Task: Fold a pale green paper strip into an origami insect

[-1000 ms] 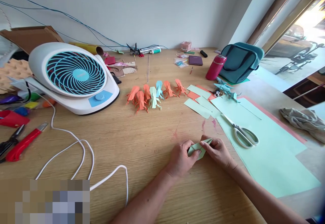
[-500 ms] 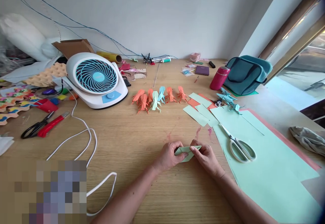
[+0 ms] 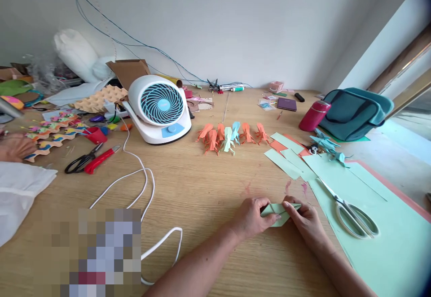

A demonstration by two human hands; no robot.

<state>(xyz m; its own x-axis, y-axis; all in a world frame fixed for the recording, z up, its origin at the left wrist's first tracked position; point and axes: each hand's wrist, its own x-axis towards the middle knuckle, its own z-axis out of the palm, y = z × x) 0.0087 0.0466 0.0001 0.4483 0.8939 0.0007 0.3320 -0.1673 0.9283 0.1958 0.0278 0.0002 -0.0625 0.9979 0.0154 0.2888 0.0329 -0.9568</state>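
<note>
On the bench (image 3: 202, 189), the pink bottle (image 3: 314, 115) is resting beside the teal bag (image 3: 353, 115), and a pink basket (image 3: 276, 86) is sitting farther back; their contents I cannot tell. The pale green paper (image 3: 279, 209), creased and pointed, is being pinched between the left hand (image 3: 251, 218) and right hand (image 3: 306, 218), both grips narrow.

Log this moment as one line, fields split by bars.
left hand: pinching folded green paper | right hand: pinching same piece | scissors: on large green sheet | paper figures: grouped beyond hands

Pink bottle (image 3: 314, 115) beside teal bag (image 3: 352, 117)
</note>
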